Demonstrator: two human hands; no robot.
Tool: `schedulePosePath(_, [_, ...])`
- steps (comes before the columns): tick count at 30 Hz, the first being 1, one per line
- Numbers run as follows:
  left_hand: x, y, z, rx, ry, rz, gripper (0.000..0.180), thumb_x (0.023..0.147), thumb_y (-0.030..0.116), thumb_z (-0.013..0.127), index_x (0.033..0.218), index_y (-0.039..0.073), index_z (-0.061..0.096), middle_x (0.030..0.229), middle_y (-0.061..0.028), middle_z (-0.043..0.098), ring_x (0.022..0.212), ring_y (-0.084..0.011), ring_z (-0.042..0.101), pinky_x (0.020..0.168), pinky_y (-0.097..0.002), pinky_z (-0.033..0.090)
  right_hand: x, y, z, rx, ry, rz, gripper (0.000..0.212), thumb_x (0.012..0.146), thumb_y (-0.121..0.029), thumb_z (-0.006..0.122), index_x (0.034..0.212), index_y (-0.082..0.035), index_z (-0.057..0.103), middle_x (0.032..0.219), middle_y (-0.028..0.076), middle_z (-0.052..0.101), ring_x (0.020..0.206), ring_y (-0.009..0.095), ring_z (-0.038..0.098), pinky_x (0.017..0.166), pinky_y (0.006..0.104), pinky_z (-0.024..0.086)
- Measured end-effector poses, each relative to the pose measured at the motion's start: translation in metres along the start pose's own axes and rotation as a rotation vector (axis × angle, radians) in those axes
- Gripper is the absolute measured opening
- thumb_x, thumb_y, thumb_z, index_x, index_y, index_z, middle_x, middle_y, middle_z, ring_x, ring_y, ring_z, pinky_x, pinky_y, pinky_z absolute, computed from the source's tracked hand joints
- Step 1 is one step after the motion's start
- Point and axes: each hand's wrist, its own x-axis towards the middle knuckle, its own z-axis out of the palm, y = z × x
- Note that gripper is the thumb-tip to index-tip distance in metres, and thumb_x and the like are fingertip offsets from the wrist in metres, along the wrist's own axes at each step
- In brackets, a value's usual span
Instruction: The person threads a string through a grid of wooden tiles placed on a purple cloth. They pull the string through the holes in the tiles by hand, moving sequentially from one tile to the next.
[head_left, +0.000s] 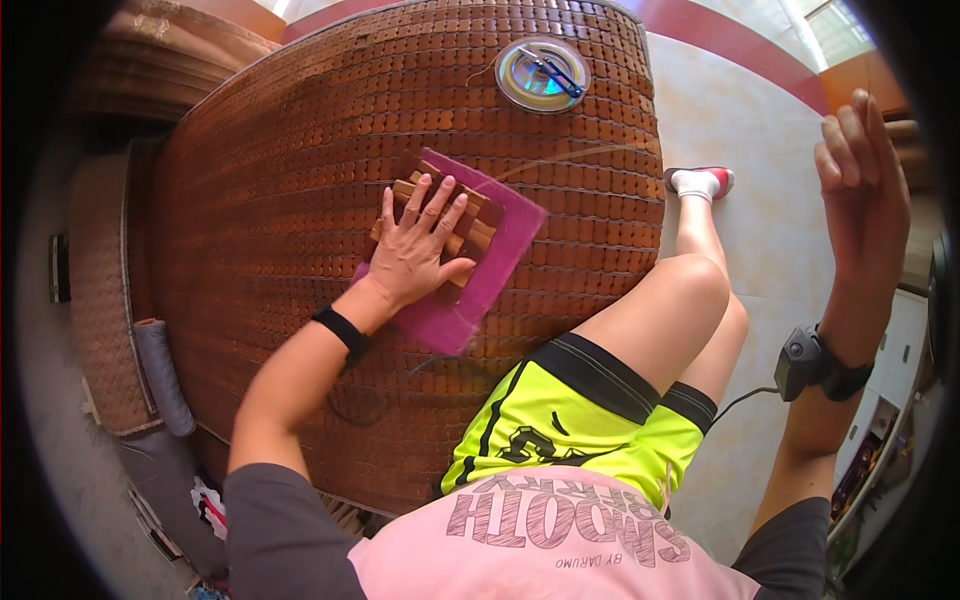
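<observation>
My left hand (415, 245) lies with fingers spread on a patch of brown wooden mat tiles (478, 237). Beneath the tiles is a flat purple-pink sheet (510, 250), resting on the large tiled mat (300, 220). High at the right, my right hand (855, 165) is raised with its fingers curled in a pinch. A thin line shows above its fingertips, and a faint strand runs rightward from the tile patch; whether they join is hard to see.
Toward the mat's far edge sits a round spool of clear line (515, 85) with a dark blue clipper-like tool (558, 76) on top. My bent legs (660, 300) are at the mat's right edge, over a pale floor (770, 240). A rolled grey cloth (163, 375) is at left.
</observation>
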Motion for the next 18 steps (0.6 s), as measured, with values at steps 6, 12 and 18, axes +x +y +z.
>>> schedulePosePath(6, [0.022,-0.037,-0.031,-0.256,0.146,-0.107,0.035,0.098,0.016,0.064,0.133,0.011,0.061,0.134,-0.0102,0.062,0.132,-0.0304,0.052,0.119,-0.0514,0.026,0.000,0.013,0.002,-0.095,-0.031,0.012,0.022,0.110,-0.018,0.047,0.112,0.000,0.060,0.074,-0.003,0.039,0.067,0.009,0.042,0.068,0.0262,0.045])
schedulePosePath(12, [0.107,-0.072,-0.033,-0.308,-0.130,0.009,0.015,0.092,0.015,0.070,0.106,0.010,0.068,0.109,-0.0076,0.067,0.113,-0.0278,0.060,0.100,-0.0442,0.043,-0.017,0.011,-0.014,-0.097,0.065,-0.004,0.028,0.110,-0.019,0.048,0.123,0.002,0.062,0.074,-0.003,0.036,0.066,0.009,0.042,0.066,0.0253,0.046])
schedulePosePath(18, [0.113,-0.077,-0.031,-0.335,-0.348,-0.106,0.016,0.090,0.016,0.071,0.097,0.003,0.065,0.096,-0.0151,0.066,0.095,-0.0326,0.064,0.085,-0.0409,0.051,-0.020,0.001,-0.045,-0.126,0.150,0.018,0.023,0.109,-0.017,0.050,0.111,0.001,0.064,0.073,-0.002,0.036,0.067,0.010,0.043,0.066,0.0261,0.044])
